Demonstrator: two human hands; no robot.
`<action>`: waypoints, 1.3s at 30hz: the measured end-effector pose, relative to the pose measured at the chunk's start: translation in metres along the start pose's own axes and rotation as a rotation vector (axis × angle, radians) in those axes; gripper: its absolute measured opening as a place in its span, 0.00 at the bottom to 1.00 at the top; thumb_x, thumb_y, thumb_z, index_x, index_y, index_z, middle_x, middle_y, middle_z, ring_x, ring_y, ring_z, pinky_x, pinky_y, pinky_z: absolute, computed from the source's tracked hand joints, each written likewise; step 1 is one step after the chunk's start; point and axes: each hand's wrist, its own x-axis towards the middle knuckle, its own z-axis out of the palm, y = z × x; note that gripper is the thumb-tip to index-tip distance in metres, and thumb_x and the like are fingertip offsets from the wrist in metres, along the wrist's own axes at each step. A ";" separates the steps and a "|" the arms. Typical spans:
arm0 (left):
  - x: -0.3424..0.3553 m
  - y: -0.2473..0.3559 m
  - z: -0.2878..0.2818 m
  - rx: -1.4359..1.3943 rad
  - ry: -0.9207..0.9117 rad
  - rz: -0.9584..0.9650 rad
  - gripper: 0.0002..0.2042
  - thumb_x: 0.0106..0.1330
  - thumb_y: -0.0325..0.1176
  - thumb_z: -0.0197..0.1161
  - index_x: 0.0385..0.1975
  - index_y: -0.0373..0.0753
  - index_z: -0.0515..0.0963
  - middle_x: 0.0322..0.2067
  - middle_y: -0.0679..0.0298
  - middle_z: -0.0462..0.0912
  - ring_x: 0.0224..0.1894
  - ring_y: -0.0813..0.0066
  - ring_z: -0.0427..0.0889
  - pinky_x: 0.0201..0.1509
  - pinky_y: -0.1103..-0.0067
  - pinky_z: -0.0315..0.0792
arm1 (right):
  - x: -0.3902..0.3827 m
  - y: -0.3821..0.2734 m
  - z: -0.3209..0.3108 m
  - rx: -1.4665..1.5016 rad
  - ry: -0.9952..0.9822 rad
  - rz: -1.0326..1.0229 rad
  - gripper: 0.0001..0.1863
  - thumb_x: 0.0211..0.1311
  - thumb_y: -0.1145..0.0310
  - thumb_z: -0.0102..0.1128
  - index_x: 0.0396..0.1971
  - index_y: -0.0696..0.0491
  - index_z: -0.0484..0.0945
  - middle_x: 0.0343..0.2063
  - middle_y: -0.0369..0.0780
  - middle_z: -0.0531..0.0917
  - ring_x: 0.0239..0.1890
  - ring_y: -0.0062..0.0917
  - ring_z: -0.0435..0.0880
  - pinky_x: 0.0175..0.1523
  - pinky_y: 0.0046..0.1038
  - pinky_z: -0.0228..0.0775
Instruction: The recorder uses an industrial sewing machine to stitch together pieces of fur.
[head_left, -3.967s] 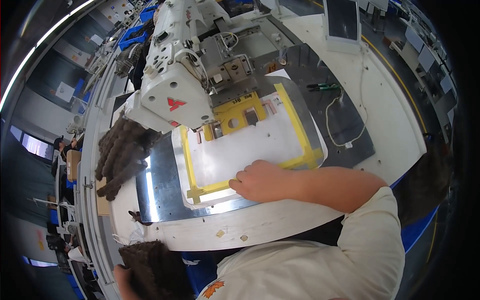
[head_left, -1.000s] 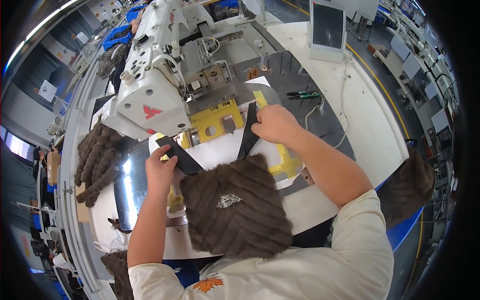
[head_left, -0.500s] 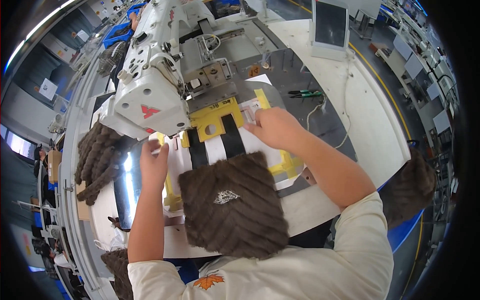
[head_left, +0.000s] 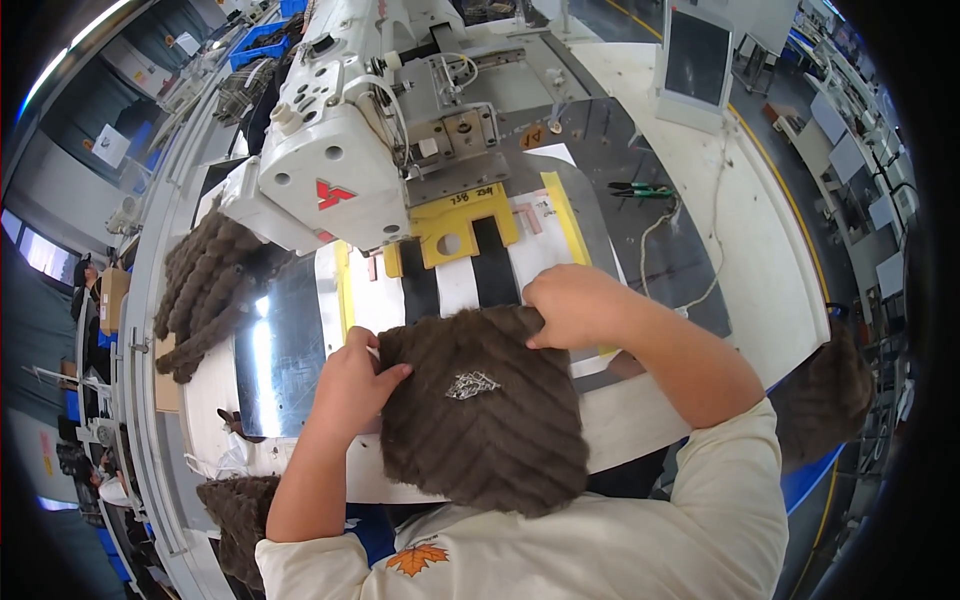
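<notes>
A brown fur panel (head_left: 483, 440) with chevron ridges and a silver ornament (head_left: 472, 386) lies toward me over the table's front. My left hand (head_left: 355, 385) grips its upper left edge, thumb on the fur. My right hand (head_left: 568, 308) grips its upper right corner, fingers curled over it. Two black strips (head_left: 495, 270) run from under the fur up to the yellow template (head_left: 460, 208) on a white sheet with yellow tape (head_left: 566, 220), beneath the white sewing machine head (head_left: 330, 180).
Fur pieces lie at left (head_left: 200, 270), lower left (head_left: 235, 525) and right (head_left: 825, 400). Green-handled snips (head_left: 642, 190) and a cord lie on the metal plate (head_left: 270, 370). A screen (head_left: 695, 65) stands at back right. Co-workers (head_left: 85, 270) are at far left.
From holding black strips, both hands have come down onto the fur panel's top corners. The strips now lie straight under the yellow template; four seconds ago the white sheet was bare.
</notes>
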 end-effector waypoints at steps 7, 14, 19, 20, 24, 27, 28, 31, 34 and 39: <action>0.011 -0.009 0.000 0.052 -0.143 -0.008 0.23 0.60 0.42 0.76 0.46 0.29 0.80 0.32 0.44 0.86 0.39 0.43 0.85 0.45 0.62 0.78 | -0.003 -0.005 -0.012 0.027 -0.044 0.047 0.20 0.56 0.55 0.74 0.33 0.61 0.86 0.35 0.52 0.87 0.45 0.49 0.86 0.51 0.45 0.78; 0.011 -0.017 0.027 -0.079 0.169 0.074 0.16 0.67 0.37 0.70 0.40 0.29 0.75 0.30 0.43 0.84 0.36 0.41 0.84 0.40 0.59 0.75 | 0.016 0.015 -0.001 0.065 0.188 0.184 0.20 0.57 0.54 0.73 0.31 0.60 0.86 0.32 0.52 0.87 0.42 0.50 0.86 0.49 0.45 0.78; 0.003 0.010 0.025 -0.226 0.223 0.021 0.18 0.73 0.34 0.63 0.57 0.36 0.68 0.24 0.47 0.83 0.28 0.42 0.83 0.33 0.58 0.73 | 0.017 0.014 0.000 0.164 0.356 0.273 0.23 0.60 0.55 0.71 0.41 0.62 0.83 0.30 0.53 0.86 0.41 0.52 0.86 0.48 0.47 0.78; 0.002 0.013 0.025 -0.214 0.234 -0.008 0.20 0.73 0.33 0.63 0.60 0.37 0.68 0.23 0.48 0.83 0.29 0.43 0.84 0.33 0.58 0.73 | 0.014 0.011 0.002 0.178 0.409 0.260 0.23 0.62 0.56 0.69 0.45 0.62 0.80 0.29 0.54 0.86 0.41 0.52 0.86 0.47 0.47 0.78; 0.004 0.002 0.036 -0.156 0.248 0.017 0.21 0.73 0.33 0.62 0.63 0.36 0.70 0.25 0.46 0.84 0.30 0.42 0.84 0.35 0.58 0.76 | -0.003 -0.007 -0.002 0.097 0.358 0.150 0.23 0.65 0.60 0.65 0.51 0.60 0.72 0.27 0.54 0.85 0.38 0.54 0.86 0.43 0.49 0.77; 0.009 -0.011 0.046 -0.028 0.351 0.193 0.18 0.72 0.32 0.62 0.59 0.33 0.75 0.28 0.44 0.85 0.31 0.41 0.85 0.38 0.57 0.78 | -0.004 -0.006 0.006 0.058 0.295 0.121 0.18 0.65 0.62 0.64 0.45 0.60 0.74 0.26 0.54 0.84 0.35 0.54 0.85 0.42 0.49 0.77; 0.012 -0.010 0.047 -0.015 0.388 0.242 0.17 0.72 0.32 0.61 0.57 0.31 0.77 0.29 0.43 0.85 0.32 0.41 0.85 0.39 0.57 0.78 | -0.004 -0.004 0.008 0.052 0.289 0.122 0.18 0.65 0.62 0.64 0.45 0.60 0.74 0.26 0.54 0.84 0.35 0.54 0.85 0.42 0.49 0.77; 0.022 -0.009 0.048 0.019 0.408 0.281 0.16 0.73 0.31 0.61 0.55 0.29 0.79 0.32 0.42 0.85 0.34 0.42 0.85 0.41 0.58 0.79 | 0.001 0.001 0.013 0.030 0.295 0.103 0.14 0.63 0.65 0.63 0.40 0.61 0.77 0.26 0.54 0.84 0.34 0.54 0.85 0.43 0.50 0.77; 0.035 -0.012 0.042 0.057 0.394 0.298 0.16 0.73 0.31 0.60 0.55 0.29 0.78 0.33 0.42 0.85 0.36 0.42 0.85 0.42 0.58 0.79 | 0.008 0.000 0.010 0.048 0.312 0.133 0.11 0.62 0.67 0.61 0.35 0.61 0.79 0.27 0.55 0.85 0.36 0.54 0.85 0.45 0.50 0.77; 0.058 -0.004 0.029 0.067 0.309 0.282 0.15 0.75 0.31 0.56 0.55 0.27 0.76 0.33 0.42 0.85 0.38 0.41 0.84 0.44 0.55 0.77 | 0.022 0.011 0.015 0.133 0.503 0.189 0.07 0.61 0.71 0.59 0.31 0.61 0.79 0.29 0.56 0.85 0.39 0.53 0.85 0.48 0.50 0.78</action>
